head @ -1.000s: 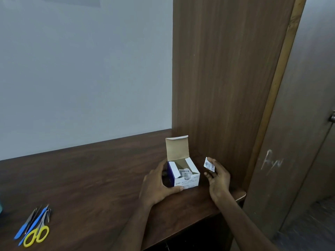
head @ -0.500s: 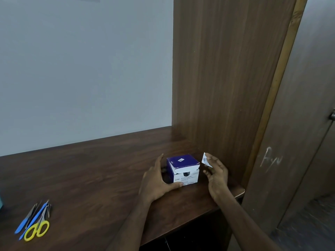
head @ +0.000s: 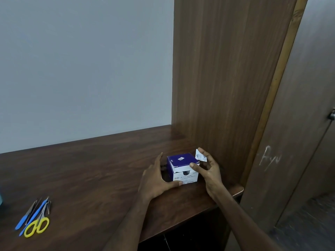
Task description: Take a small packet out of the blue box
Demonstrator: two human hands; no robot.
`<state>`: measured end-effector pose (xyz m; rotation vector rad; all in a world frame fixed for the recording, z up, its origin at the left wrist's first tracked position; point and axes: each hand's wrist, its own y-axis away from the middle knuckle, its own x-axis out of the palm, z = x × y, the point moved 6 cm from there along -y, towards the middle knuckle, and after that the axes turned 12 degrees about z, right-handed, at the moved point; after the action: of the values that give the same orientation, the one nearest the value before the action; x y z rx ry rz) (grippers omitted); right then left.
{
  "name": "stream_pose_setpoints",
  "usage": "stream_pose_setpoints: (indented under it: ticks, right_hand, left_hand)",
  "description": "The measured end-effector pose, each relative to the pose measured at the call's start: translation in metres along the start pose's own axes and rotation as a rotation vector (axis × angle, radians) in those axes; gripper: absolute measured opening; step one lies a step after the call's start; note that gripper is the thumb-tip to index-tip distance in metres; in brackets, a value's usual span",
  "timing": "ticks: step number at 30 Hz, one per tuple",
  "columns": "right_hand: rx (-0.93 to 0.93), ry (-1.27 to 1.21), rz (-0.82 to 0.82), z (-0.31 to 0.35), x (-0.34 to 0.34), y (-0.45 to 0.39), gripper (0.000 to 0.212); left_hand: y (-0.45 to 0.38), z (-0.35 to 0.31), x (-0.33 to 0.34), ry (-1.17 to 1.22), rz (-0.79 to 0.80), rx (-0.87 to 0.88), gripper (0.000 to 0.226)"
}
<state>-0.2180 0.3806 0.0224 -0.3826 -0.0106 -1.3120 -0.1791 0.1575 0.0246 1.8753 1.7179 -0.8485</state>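
Observation:
A small blue and white box of alcohol swabs (head: 182, 167) stands on the dark wooden table (head: 94, 171), near its right end. Its blue lid lies folded down over the top. My left hand (head: 155, 180) grips the box from the left, thumb along the front bottom edge. My right hand (head: 208, 169) holds a small white swab packet (head: 200, 156) between its fingers at the box's right, while its thumb presses on the lid's front right corner.
Yellow-handled scissors (head: 36, 225) and several blue and grey slim tools (head: 32, 212) lie at the table's front left. A tall wooden panel (head: 226, 78) rises right behind the box. The table's right edge (head: 237, 190) is close to my right wrist.
The box lid, standing upright a second ago, has been folded down shut. My right hand moved in onto the lid with the packet still in its fingers. My left hand stayed on the box.

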Motion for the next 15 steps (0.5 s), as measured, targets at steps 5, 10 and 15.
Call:
stream_pose_setpoints:
  ticks: [5, 10, 15]
  right_hand:
    - [0.003, -0.017, 0.002, -0.004, 0.0, -0.002, 0.08]
    - [0.003, 0.005, -0.007, -0.008, -0.003, -0.005, 0.087]
    - [0.037, 0.07, 0.009, -0.011, -0.005, -0.006, 0.086]
  left_hand:
    - [0.0, 0.0, 0.0, 0.003, 0.009, -0.003, 0.143]
    - [0.0, 0.003, 0.001, 0.022, 0.007, 0.007, 0.141]
    - [-0.002, 0.003, 0.002, 0.013, 0.022, -0.01, 0.143]
